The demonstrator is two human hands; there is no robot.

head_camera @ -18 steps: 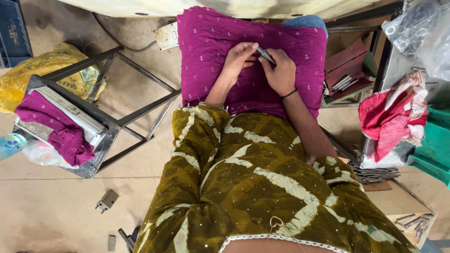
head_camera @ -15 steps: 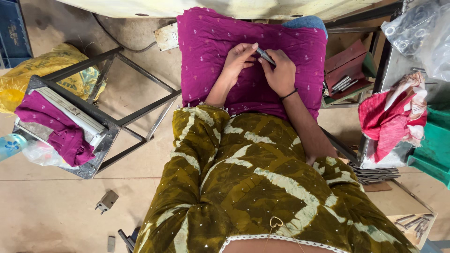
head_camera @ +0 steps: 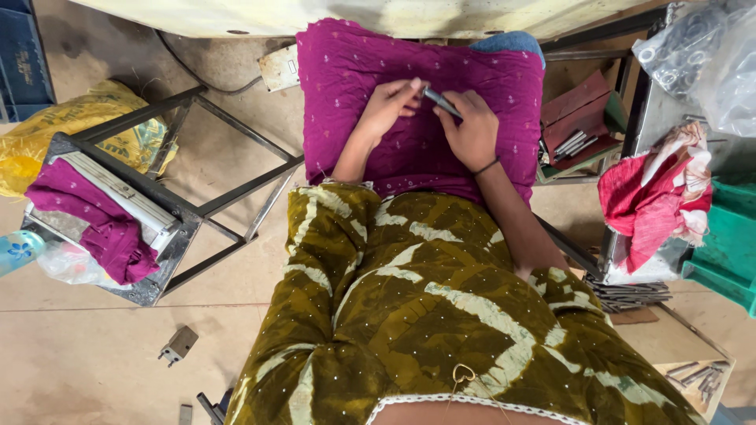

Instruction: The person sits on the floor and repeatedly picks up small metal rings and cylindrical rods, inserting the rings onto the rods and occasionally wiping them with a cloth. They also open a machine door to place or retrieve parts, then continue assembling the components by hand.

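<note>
Still, both hands [head_camera: 433,118] grip the metal rod [head_camera: 441,102], unmoved.

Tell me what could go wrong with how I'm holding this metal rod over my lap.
The thin metal rod is pinched only at its ends by the left hand and right hand; it might slip and roll off the magenta cloth. If dropped, it could be lost among small metal parts on the floor.

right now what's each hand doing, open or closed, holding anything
Left hand: fingertips closed on one end of the small metal rod.
Right hand: closed around the same rod, over the magenta cloth.
</note>
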